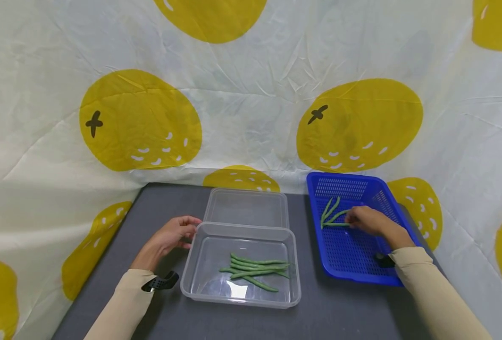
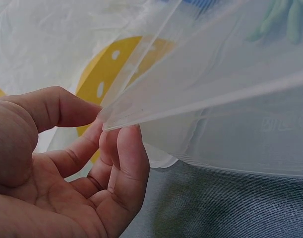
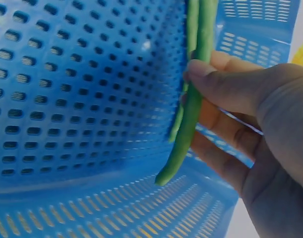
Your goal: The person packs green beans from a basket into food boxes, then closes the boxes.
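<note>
My left hand [image 1: 176, 234] pinches the rim of a clear plastic container [image 1: 187, 271] at its far left corner; the left wrist view shows thumb and fingers meeting on the rim [image 2: 122, 119]. Several green beans [image 1: 257, 268] lie in a loose bunch toward the right of this container. Inside a blue basket [image 1: 331, 269] on the right, my right hand [image 1: 367, 220] holds a green bean [image 3: 192, 106] between thumb and fingers. Several other beans [image 1: 328, 208] lie fanned out at the basket's left side, one partly hidden behind the held bean in the right wrist view.
A clear plastic lid [image 1: 246, 208] lies flat behind the container, by the back edge of the dark grey table [image 1: 166, 200]. A white cloth with yellow fruit prints [image 1: 251, 123] hangs behind and beside the table. The basket has raised, slotted walls.
</note>
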`<state>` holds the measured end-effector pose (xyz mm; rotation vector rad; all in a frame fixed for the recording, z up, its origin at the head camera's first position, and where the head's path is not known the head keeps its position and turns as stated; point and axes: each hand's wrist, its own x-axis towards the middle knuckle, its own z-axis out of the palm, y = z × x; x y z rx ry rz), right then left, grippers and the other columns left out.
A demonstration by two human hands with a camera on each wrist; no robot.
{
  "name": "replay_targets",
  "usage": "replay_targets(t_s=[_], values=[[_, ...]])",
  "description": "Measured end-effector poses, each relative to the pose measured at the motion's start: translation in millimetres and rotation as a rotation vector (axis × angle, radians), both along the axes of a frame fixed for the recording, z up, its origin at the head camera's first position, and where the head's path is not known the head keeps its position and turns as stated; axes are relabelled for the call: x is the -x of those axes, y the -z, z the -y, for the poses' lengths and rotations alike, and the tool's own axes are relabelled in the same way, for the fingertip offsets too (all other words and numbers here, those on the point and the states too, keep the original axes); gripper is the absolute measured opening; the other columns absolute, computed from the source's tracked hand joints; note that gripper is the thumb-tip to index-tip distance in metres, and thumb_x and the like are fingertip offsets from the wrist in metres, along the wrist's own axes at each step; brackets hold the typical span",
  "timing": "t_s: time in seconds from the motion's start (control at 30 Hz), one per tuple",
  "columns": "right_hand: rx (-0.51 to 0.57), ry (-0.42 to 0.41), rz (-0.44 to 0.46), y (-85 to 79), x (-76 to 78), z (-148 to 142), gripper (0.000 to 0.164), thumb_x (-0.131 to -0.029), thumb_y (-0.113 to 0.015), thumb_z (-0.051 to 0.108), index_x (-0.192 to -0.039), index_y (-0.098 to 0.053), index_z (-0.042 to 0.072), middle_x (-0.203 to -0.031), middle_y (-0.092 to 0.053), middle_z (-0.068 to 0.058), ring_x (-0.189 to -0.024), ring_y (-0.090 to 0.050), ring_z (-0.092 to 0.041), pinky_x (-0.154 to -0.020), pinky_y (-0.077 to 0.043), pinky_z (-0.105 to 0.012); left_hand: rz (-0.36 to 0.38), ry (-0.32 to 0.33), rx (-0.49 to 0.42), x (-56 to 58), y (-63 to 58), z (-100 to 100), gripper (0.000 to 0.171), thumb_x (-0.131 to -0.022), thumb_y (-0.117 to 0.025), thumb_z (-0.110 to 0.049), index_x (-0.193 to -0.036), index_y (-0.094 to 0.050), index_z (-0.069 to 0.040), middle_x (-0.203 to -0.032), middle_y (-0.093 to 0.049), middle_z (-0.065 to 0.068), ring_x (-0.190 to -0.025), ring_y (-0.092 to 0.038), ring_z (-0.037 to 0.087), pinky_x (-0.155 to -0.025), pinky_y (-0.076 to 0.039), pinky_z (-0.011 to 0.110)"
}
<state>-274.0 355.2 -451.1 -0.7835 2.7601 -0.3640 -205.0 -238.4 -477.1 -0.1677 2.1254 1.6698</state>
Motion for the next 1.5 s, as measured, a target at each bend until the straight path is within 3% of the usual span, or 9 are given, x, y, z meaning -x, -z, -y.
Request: replay_targets(t_s=[0.2, 0.3, 0.53, 0.97, 1.27, 1.5], values=[[-0.059, 0.068, 0.055, -13.9, -8.8, 2, 0.009, -0.092, -0.07, 0.004, -0.099, -0.075, 0.008, -0.094, -0.073, -0.004, -0.085, -0.066, -0.021, -0.077, -0.057, -0.047, -0.017, 0.002, -0.003, -1.5, 4.4, -1, 0.039, -0.097, -0.057, -0.011, -0.134, -0.057, 0.003, -0.112, -0.063, 0.021, -0.09, -0.061, 0.025, -0.069, -0.056, 0.036], [-0.045, 0.051, 0.043, -18.4, -12.2, 3, 0.008, -0.091, -0.07, 0.003, -0.097, -0.073, 0.007, -0.091, -0.071, -0.002, -0.081, -0.063, -0.018, -0.073, -0.056, -0.044, -0.022, 0.003, -0.005, -3.0, 5.7, -1, 0.039, -0.097, -0.058, -0.011, -0.134, -0.056, 0.003, -0.112, -0.064, 0.021, -0.089, -0.061, 0.024, -0.069, -0.056, 0.036], [0.062, 0.001, -0.074, -24.5, -17.7, 9, 0.013, -0.09, -0.073, 0.003, -0.096, -0.071, 0.014, -0.093, -0.071, 0.002, -0.085, -0.065, -0.014, -0.075, -0.056, -0.041, -0.008, -0.011, -0.024, -4.4, 9.0, -3, 0.04, -0.096, -0.056, -0.008, -0.134, -0.056, 0.004, -0.111, -0.064, 0.02, -0.088, -0.063, 0.023, -0.068, -0.057, 0.035], [0.197, 0.003, -0.102, -53.5, -23.6, 42, 0.016, -0.088, -0.077, 0.006, -0.096, -0.07, 0.017, -0.092, -0.07, 0.002, -0.088, -0.067, -0.014, -0.08, -0.056, -0.045, 0.002, 0.005, -0.032, -1.4, 1.1, -1, 0.04, -0.096, -0.055, -0.009, -0.134, -0.055, 0.005, -0.113, -0.063, 0.023, -0.087, -0.062, 0.022, -0.068, -0.057, 0.036], [0.334, 0.011, -0.078, -57.9, -28.9, 64, 0.019, -0.087, -0.077, 0.003, -0.101, -0.072, 0.014, -0.095, -0.072, -0.002, -0.086, -0.067, -0.014, -0.076, -0.056, -0.03, 0.004, 0.025, -0.043, -1.6, -1.0, -1, 0.042, -0.096, -0.055, -0.009, -0.135, -0.054, 0.006, -0.109, -0.063, 0.019, -0.09, -0.062, 0.023, -0.069, -0.057, 0.036], [0.43, 0.019, -0.022, -59.2, -34.6, 79, 0.018, -0.087, -0.077, 0.002, -0.103, -0.072, 0.009, -0.092, -0.071, 0.001, -0.085, -0.067, -0.014, -0.077, -0.058, -0.032, 0.003, 0.02, -0.049, -0.9, 0.1, 0, 0.042, -0.096, -0.055, -0.008, -0.136, -0.054, 0.005, -0.11, -0.062, 0.02, -0.09, -0.062, 0.023, -0.069, -0.057, 0.036]])
